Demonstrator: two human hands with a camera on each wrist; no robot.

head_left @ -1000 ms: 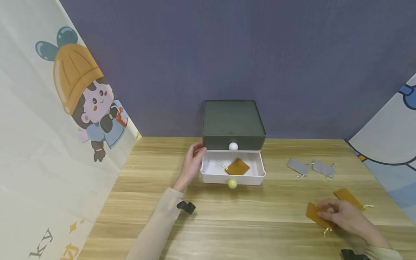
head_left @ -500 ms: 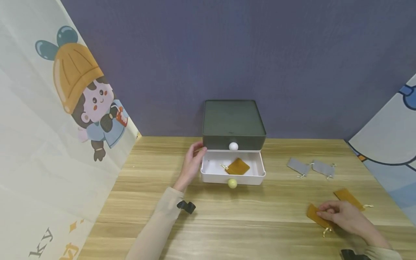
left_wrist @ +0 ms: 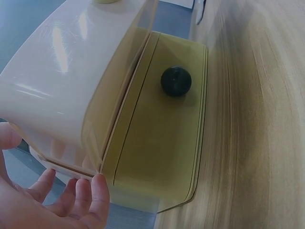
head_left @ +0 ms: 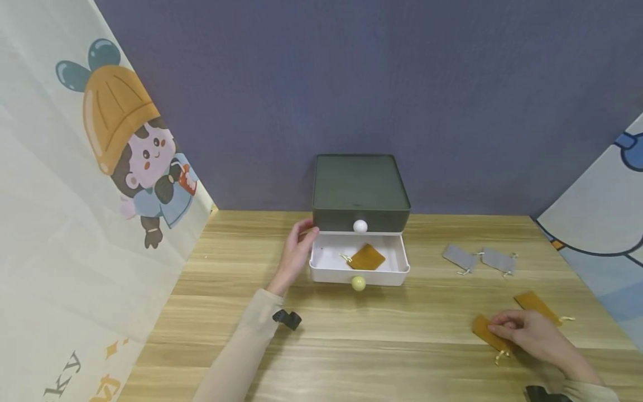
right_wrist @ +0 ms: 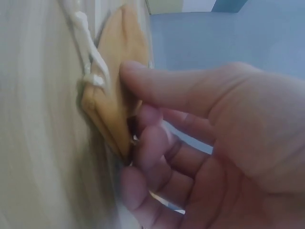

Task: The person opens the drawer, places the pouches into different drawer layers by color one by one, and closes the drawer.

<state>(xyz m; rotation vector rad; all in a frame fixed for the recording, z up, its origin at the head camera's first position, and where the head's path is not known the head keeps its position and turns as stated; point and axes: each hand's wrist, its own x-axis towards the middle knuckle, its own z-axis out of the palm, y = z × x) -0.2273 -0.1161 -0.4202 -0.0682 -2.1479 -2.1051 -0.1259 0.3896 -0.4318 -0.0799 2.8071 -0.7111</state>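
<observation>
Right hand (head_left: 532,335) pinching brown pouch (head_left: 489,334), fingers (right_wrist: 157,93) curling round its edge, pouch lying on tabletop (head_left: 382,335). Left hand (head_left: 293,257) resting against little drawer box (head_left: 359,192), fingers (left_wrist: 97,195) straight, touching its side. White drawer (head_left: 359,273) sitting pulled out, another brown pouch (head_left: 368,257) lying inside.

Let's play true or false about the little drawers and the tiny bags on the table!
1. The bottom drawer is open. True.
2. A brown bag lies inside that drawer. True.
3. The right hand is grabbing a grey bag. False: it pinches a brown bag; the two grey bags lie untouched farther back.
4. The left hand is pulling the yellow knob. False: it rests against the left side of the drawer box.
5. The top drawer is pulled out. False: it is closed.
</observation>
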